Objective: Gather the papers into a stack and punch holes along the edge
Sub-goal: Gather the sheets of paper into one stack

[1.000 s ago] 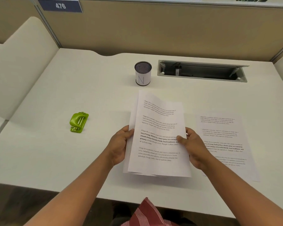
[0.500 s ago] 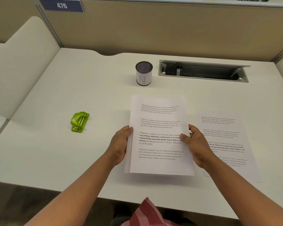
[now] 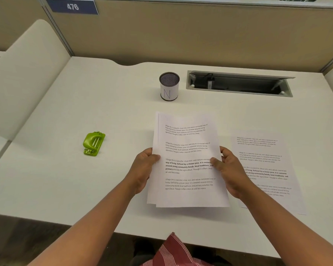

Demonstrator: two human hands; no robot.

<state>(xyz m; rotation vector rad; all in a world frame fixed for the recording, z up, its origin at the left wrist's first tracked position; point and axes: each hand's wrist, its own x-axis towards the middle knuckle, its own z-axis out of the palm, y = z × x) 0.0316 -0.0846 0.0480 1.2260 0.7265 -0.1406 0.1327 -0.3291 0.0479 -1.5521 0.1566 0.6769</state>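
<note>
A thin stack of printed white papers [image 3: 186,135] is held over the middle of the white desk. My left hand [image 3: 142,169] grips its left edge, thumb on top. My right hand [image 3: 230,169] grips its right edge, thumb on the text. The sheets' left edges are slightly offset. One more printed sheet [image 3: 267,162] lies flat on the desk to the right, partly under my right hand. A small green hole punch [image 3: 94,143] sits on the desk well to the left, apart from both hands.
A mesh pen cup [image 3: 169,86] marked N stands behind the papers. An open cable tray slot [image 3: 238,83] is sunk into the desk [image 3: 65,179] at the back right. Beige partition walls close the back and left. The desk's front edge runs just below my forearms.
The stack was curled and lifted a second ago; it now lies flatter and straighter between my hands. Both hands have kept their grip at about the same place.
</note>
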